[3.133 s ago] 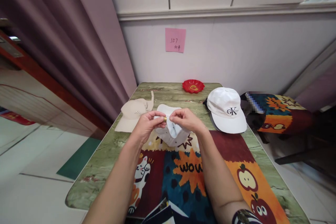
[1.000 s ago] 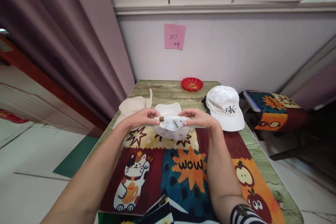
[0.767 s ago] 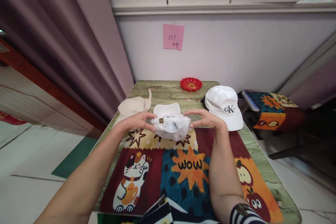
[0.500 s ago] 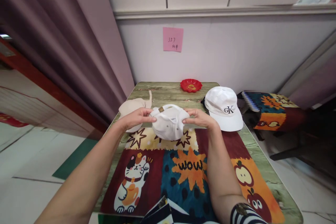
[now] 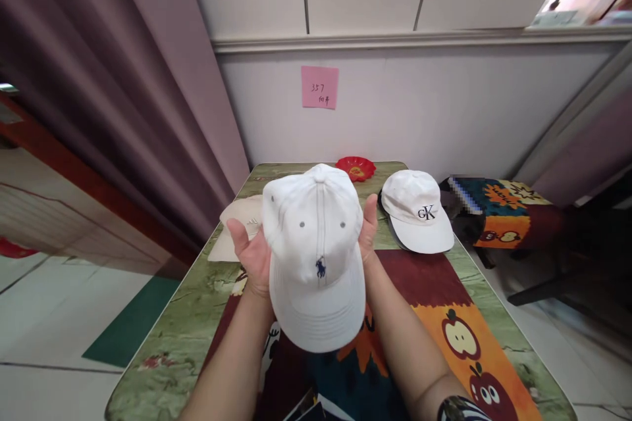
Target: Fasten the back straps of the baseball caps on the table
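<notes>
Two hands holding domed, stitched cloth cap.

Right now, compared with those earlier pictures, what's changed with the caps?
The middle white cap has been turned round and brought closer: its brim, earlier pointing away, now points toward the person, showing a dark blue logo. The left hand and right hand hold it up between them. The beige cap, GK cap and red dish stayed put.

Cap, white, dark-blue rider emblem on front; crown up, brim sloping down nearward. Held aloft between left hand and right hand.
</notes>
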Motion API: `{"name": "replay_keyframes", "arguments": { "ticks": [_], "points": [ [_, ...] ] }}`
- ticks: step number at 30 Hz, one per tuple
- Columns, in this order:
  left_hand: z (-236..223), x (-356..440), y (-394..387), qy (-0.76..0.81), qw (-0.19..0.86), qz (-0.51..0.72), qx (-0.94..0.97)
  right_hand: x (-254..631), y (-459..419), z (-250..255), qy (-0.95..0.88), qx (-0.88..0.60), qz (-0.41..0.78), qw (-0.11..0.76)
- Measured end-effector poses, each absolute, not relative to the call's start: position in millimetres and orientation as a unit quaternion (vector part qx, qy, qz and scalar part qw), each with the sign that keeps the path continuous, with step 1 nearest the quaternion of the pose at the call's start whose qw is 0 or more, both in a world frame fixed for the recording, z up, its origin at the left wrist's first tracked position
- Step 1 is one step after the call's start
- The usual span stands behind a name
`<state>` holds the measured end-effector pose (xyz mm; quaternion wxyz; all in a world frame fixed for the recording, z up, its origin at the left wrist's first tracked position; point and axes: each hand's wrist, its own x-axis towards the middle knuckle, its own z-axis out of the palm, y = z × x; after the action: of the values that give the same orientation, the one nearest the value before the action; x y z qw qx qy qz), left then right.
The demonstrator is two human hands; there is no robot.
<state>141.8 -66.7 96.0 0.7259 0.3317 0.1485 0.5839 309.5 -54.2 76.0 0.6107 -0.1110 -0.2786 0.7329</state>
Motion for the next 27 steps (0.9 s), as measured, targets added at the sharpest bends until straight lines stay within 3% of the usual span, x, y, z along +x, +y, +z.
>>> {"name": "replay_keyframes", "arguments": {
  "ticks": [14,23,27],
  "points": [
    [103.9,187.6,-46.9,0.216,0.734,0.531,0.363,318.5,-43.4,64.9,-0.211,-0.232,0.652,0.691],
    [107.6,181.6,-27.1,0.177,0.758,0.527,0.341,304.4,-107.5,60.4,-0.110,-0.213,0.756,0.610],
    [90.2,180.2,-14.3,0.173,0.745,0.540,0.352,291.0,-129.2,48.2,0.032,-0.216,0.720,0.659]
  ]
}}
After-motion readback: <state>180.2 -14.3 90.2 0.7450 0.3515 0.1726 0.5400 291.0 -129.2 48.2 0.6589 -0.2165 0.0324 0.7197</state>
